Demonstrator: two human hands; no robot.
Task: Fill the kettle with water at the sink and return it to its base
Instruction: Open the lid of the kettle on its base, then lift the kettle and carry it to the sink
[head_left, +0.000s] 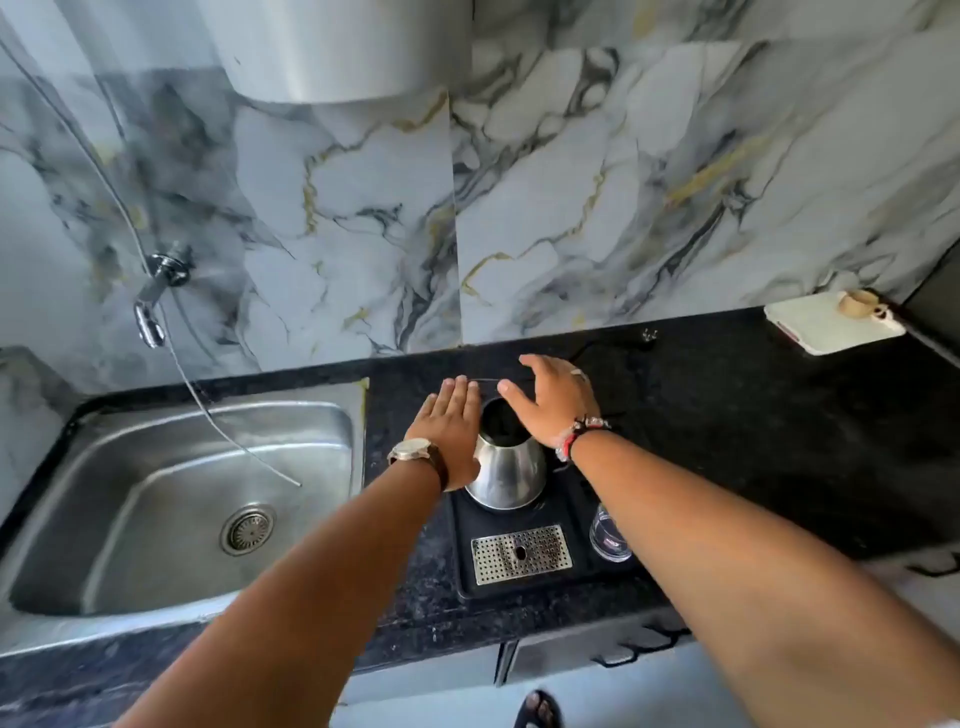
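A steel kettle (511, 475) stands on its black tray base (462, 545) on the dark counter, just right of the sink (156, 493). Its top looks open and dark inside. My left hand (449, 431), with a watch on the wrist, lies flat along the kettle's left side, fingers straight and together, holding nothing. My right hand (553, 405), wearing a bead bracelet, is over the kettle's upper right rim with the fingers spread and curved. I cannot tell whether it touches the rim. The kettle's handle is hidden under it.
A wall tap (156, 296) hangs above the sink's back left, and a thin hose (234, 441) trails into the basin. On the tray sit a metal drip grate (521, 553) and a clear glass (608, 535). A white board (826, 327) carrying a small cup (860, 304) lies far right.
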